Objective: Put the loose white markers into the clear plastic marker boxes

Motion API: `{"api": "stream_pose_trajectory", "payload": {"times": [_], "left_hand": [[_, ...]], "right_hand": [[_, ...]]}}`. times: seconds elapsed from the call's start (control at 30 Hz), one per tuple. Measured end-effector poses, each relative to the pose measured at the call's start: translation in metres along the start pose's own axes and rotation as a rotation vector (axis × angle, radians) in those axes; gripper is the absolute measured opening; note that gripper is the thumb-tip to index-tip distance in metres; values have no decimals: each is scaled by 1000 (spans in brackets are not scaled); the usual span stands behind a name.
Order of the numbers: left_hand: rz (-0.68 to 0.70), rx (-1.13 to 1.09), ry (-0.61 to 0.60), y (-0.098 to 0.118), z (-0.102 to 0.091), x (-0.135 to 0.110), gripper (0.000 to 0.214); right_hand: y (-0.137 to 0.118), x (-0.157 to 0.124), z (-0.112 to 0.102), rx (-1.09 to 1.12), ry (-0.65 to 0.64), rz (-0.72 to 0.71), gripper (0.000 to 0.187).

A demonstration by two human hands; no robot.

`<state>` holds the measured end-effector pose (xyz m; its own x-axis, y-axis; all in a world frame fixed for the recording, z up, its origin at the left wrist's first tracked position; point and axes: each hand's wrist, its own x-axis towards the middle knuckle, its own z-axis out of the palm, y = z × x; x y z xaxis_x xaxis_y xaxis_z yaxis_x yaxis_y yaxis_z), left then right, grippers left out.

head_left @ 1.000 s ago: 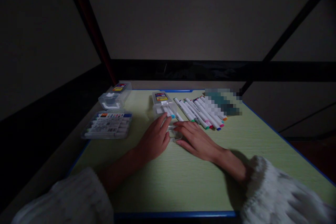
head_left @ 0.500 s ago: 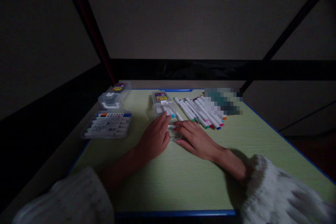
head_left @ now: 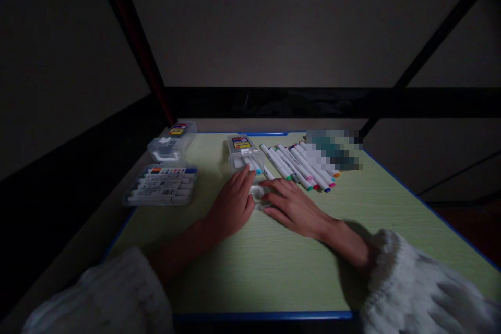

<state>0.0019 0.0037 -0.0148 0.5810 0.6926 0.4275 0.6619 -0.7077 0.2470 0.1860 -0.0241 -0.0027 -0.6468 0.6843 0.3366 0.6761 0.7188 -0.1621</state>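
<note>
A clear plastic marker box (head_left: 243, 155) with a yellow label lies open toward me, with white markers inside, one blue-tipped. My left hand (head_left: 231, 206) rests on the table, fingers stretched forward and touching the box's open front end. A clear lid piece (head_left: 259, 193) lies between my hands. My right hand (head_left: 293, 207) lies flat beside it, fingertips resting on its right edge. Several white markers (head_left: 297, 168) with coloured caps lie in a row just right of the box.
On the green table (head_left: 250, 271) with its blue edge, a closed clear box (head_left: 172, 143) and a flat pack of markers (head_left: 161, 186) sit at the far left. A blurred dark object (head_left: 332, 150) lies at the far right. Dark metal bars cross behind the table.
Almost nothing has moved. My right hand's fingers have drawn slightly closer to the lid piece, and the view shifted a little.
</note>
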Motion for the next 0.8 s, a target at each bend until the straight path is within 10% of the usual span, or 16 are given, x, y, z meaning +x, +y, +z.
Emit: {"api": "stream_pose_trajectory", "payload": {"times": [0.8], "left_hand": [[-11,-15,-7,0,0,0,54]], "right_hand": [[-1,-1,1,-6,-8,5,25]]}}
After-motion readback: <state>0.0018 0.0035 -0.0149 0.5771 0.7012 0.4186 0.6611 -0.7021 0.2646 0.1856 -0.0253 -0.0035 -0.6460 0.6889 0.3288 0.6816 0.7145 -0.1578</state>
